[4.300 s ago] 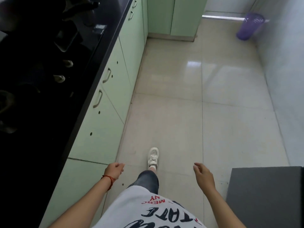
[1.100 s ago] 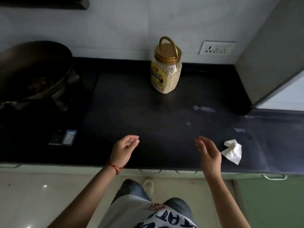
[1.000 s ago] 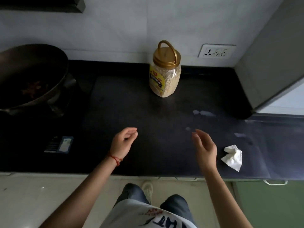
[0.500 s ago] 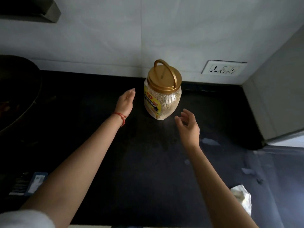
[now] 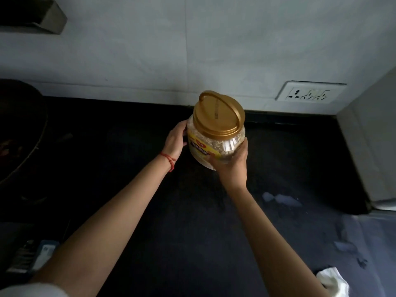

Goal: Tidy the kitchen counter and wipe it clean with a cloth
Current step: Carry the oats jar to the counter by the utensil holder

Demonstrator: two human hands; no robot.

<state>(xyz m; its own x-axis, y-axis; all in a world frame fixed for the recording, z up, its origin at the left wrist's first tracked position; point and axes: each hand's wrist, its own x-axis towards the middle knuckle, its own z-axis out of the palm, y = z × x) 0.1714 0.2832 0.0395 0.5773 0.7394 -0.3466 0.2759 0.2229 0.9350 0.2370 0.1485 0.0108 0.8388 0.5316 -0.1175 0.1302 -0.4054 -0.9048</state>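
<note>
A: Reading the jar [image 5: 216,142] first. Clear plastic, gold screw lid [image 5: 218,115] with a folded carry handle, yellow label with a dark band. Print on it is blurred; no brand legible. Pale grains inside.

B: Position?

A: Near the back of the black counter [image 5: 214,221], close to the wall. Whether its base rests on the counter or is lifted, cannot tell; the right hand covers the bottom edge.

B: Hands?

A: Left hand [image 5: 174,141] cupped against the jar's left side, fingers wrapping behind and out of sight; red thread [image 5: 168,160] on that wrist. Right hand [image 5: 232,166] clasps the lower right, thumb across the front of the label, fingers up the side. Both arms stretched forward.

B: Anything else?

A: White crumpled cloth [image 5: 332,282] at the lower right, cut off by the frame edge. Wet smears [image 5: 280,199] right of the arms. Wall socket [image 5: 310,94] behind. Dark wok [image 5: 19,133] at left, mostly in shadow.
</note>
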